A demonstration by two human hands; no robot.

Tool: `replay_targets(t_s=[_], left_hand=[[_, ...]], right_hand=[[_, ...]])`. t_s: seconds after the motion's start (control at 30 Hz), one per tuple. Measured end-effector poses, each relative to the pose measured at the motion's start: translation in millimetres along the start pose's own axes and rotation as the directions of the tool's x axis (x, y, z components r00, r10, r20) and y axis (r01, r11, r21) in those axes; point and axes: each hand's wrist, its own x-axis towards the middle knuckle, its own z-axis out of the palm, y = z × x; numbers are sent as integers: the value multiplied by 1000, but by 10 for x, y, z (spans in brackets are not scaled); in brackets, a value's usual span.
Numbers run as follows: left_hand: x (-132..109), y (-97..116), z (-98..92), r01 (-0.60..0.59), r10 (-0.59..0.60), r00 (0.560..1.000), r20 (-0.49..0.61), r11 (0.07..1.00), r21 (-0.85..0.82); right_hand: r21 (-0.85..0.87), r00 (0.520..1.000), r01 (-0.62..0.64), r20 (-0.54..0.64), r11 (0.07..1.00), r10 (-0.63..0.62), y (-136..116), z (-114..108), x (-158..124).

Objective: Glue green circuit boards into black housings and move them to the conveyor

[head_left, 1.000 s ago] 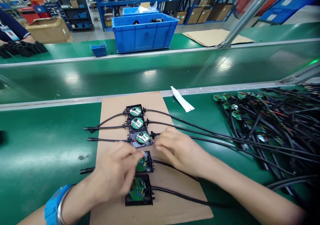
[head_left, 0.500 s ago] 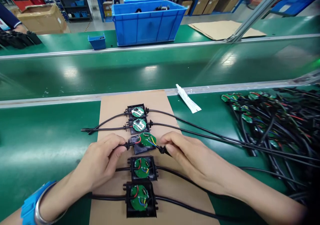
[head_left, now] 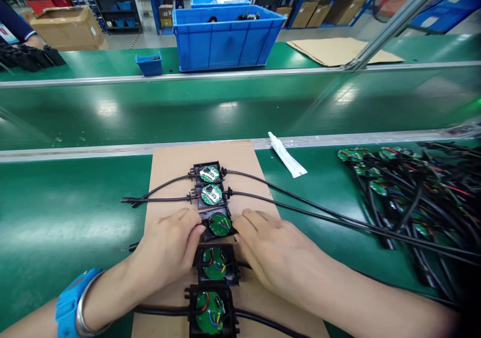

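Observation:
A round green circuit board point(head_left: 220, 224) with coloured wires lies in the third black plastic housing point(head_left: 209, 218) of a column. At that housing's left edge my left hand point(head_left: 173, 243) is closed, thumb and fingertips pinching the black cable where it enters; the fingers mostly hide the cable. On the opposite edge my right hand point(head_left: 268, 245) is closed on the other cable, which it also largely covers. Above are two housings with boards point(head_left: 211, 194) bearing white patches. Below sit two more housings with green boards point(head_left: 210, 313), cables leaving both sides.
Under the housings lies a cardboard sheet point(head_left: 195, 151) on the green table. A white tube point(head_left: 287, 155) rests behind my right hand. Tangled cables with boards point(head_left: 409, 193) are heaped at right. Beyond stand a large blue bin point(head_left: 225, 40) and a small blue bin point(head_left: 149, 65). A person's arm point(head_left: 17, 25) shows far left.
Both hands have moved inward to the third housing's edges. The board, tilted and raised before, now sits lower inside the housing. The view has shifted slightly.

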Motion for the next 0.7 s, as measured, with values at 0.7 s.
replay_targets(t_s=[0.7], left_hand=[[26,-138,13,63,-57,997,53,990,-128]], right_hand=[[162,997,32,68,986,-44,-23,-20,255]])
